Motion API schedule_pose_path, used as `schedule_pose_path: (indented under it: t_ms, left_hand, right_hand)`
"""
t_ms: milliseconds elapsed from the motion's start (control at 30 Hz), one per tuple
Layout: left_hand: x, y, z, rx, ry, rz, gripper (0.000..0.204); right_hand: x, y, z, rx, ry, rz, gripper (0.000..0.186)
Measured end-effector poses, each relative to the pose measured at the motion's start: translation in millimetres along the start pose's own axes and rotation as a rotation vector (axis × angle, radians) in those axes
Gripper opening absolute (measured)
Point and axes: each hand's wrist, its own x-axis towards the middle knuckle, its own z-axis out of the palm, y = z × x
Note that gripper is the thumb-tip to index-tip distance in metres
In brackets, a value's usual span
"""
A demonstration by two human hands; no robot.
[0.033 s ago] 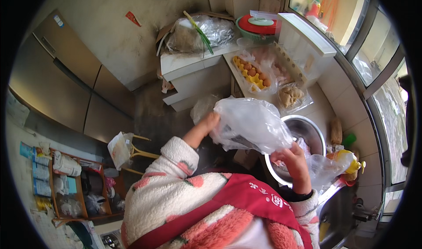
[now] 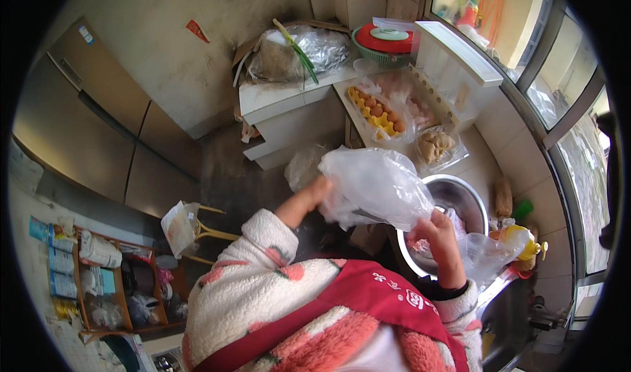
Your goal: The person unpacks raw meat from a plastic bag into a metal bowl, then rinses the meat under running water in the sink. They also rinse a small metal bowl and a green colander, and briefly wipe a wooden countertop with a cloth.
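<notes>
A clear plastic bag [image 2: 381, 183] is stretched out in the air before me, puffed up in its middle. My left hand [image 2: 320, 191] grips its left end, the fingertips partly hidden by the film. At the bag's right end, my right hand [image 2: 436, 239] pinches the edge between closed fingers. Right below that hand stands a steel bowl [image 2: 482, 204] with pinkish pieces in it that I cannot make out clearly. Another clear plastic bag [image 2: 485, 252] lies against the bowl's right side.
Beyond the bowl lie a bag with a tan lump [image 2: 436, 146] and a yellow egg tray [image 2: 360, 100] with brown eggs. A yellow-capped bottle [image 2: 526, 242] stands near the sink [image 2: 503, 323] at right. Leftward are a wooden-legged stool [image 2: 213, 231], a shelf [image 2: 121, 277] and a fridge [image 2: 98, 129].
My left hand has shifted slightly right and down, its fingers now more covered by the bag. The bag's film has changed shape a little. My right hand has barely moved.
</notes>
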Motion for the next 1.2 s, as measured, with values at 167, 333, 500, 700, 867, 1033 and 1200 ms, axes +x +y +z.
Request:
schedule_pose_path:
  t_ms: [167,333,500,700,867,1033,1200]
  left_hand:
    - [34.8,-0.1,-30.4,0.192,-0.229,0.204,0.023]
    - [74.0,-41.9,-198.3,0.81,0.343,-0.12,0.02]
    - [93.3,-67.0,-250.5,0.792,0.492,0.162,0.034]
    - [114.1,-30.5,-290.2,0.972,0.066,-0.285,0.03]
    - [163.5,60.2,-271.6,0.292,0.107,0.144,0.03]
    - [196.4,180.0,-245.2,0.008,0.291,0.531,0.03]
    - [250.8,261.7,-245.6,-0.018,0.449,1.016,0.029]
  right_hand:
    - [78.9,-33.7,3.1,-0.058,0.472,-0.387,0.017]
    - [165.3,17.7,11.5,-1.321,0.617,0.014,0.018]
    - [206.6,51.9,13.6,-0.674,0.622,-0.235,0.014]
    - [213.9,62.3,25.1,-1.599,0.321,0.393,0.027]
    - [207.9,9.3,23.4,-0.918,0.627,0.034,0.032]
    - [163.3,-3.1,35.0,-0.565,0.821,-0.133,0.054]
    - [111.4,24.7,28.1,-0.52,1.007,-0.189,0.051]
